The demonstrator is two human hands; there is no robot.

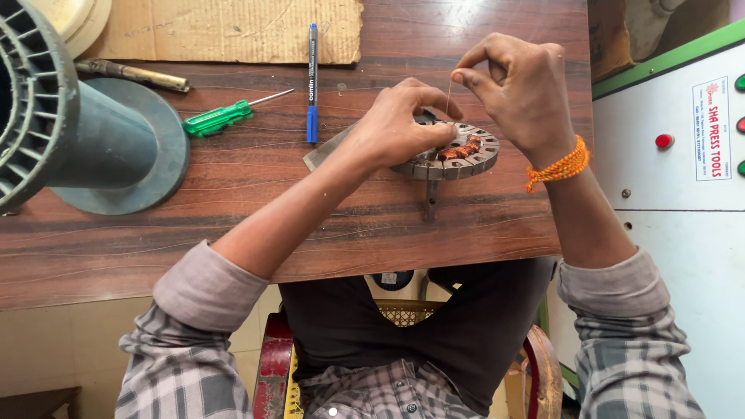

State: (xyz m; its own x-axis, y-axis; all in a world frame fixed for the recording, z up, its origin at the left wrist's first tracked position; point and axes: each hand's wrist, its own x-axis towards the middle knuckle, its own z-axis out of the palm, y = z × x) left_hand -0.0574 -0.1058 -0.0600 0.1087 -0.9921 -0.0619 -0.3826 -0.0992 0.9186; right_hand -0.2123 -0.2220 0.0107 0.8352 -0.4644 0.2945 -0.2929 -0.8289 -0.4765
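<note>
Toward the right edge of the wooden table (233,202), a round slotted metal stator core (458,151) lies flat, with copper wire coils (459,149) wound into some of its slots. The left hand (400,124) presses down on the core's left side, fingers curled over the rim and fingertips touching the coils. The right hand (520,89) hovers just above the core, its thumb and forefinger pinched narrow on a thin copper wire (448,97) that runs straight down to the windings. An orange thread bracelet (559,164) circles the right wrist. Farther left on the table lie a blue marker pen (312,81), upright in the view, and a green-handled screwdriver (225,116), tilted. At the far edge sits a sheet of cardboard (233,29). A large grey-green spool (85,140) occupies the table's left end.
</note>
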